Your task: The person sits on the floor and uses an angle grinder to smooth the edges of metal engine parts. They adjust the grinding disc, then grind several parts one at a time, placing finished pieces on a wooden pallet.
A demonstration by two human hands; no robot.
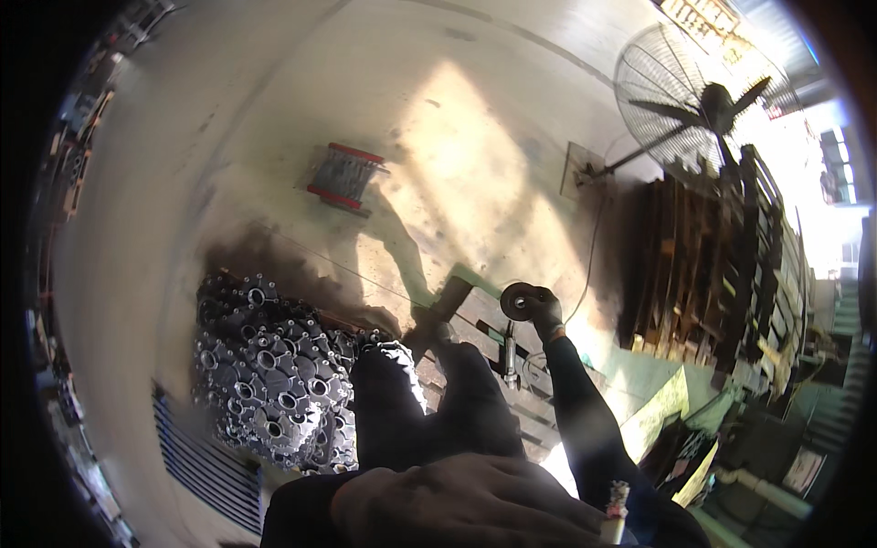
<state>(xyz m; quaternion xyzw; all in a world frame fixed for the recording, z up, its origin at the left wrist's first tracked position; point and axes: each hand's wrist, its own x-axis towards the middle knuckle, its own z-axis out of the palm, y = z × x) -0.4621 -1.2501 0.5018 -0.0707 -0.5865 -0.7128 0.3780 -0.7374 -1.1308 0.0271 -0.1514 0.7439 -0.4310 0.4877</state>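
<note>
Well beyond the left hand (448, 498), whose grip cannot be told, a round black disc (512, 303) is clamped by the right hand (548, 317).

No legible text; pale label (804, 468) on greenish panel (769, 440), print too small to read.

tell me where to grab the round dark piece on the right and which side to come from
Probably by the outer rim of the round dark piece, from the right, where the right hand has it. Its outline is circular around a paler central ring, so the edge should suit curled fingers; the silver tool appears close on the near side, which looks more crowded.
</note>
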